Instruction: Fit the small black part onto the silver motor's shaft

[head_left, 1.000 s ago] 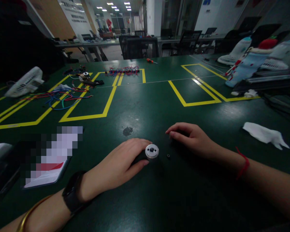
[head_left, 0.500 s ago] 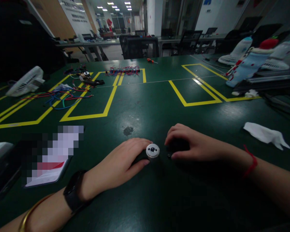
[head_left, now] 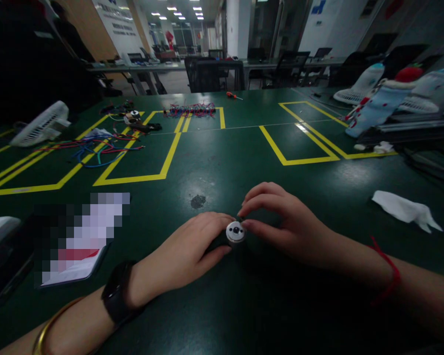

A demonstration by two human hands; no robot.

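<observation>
A small silver cylinder like a motor (head_left: 236,230) stands upright on the green table, its round end face up, with a dark centre and small holes. My left hand (head_left: 192,246) is closed around its left side, fingers behind and thumb in front. Over the far right edge of that face, my right hand (head_left: 281,217) pinches thumb and fingertips together. Something tiny and dark shows between those tips, too small to name.
A phone (head_left: 85,246) lies to the left, and a crumpled white tissue (head_left: 407,209) to the right. Farther back are loose coloured wires (head_left: 99,148), a small white fan (head_left: 44,123), an orange screwdriver (head_left: 232,95) and a light-blue bottle (head_left: 377,106). Yellow tape marks the table.
My right hand has moved left and up from the table to the motor's top, its fingertips now pinched. The small dark ring by my right thumb no longer shows on the table.
</observation>
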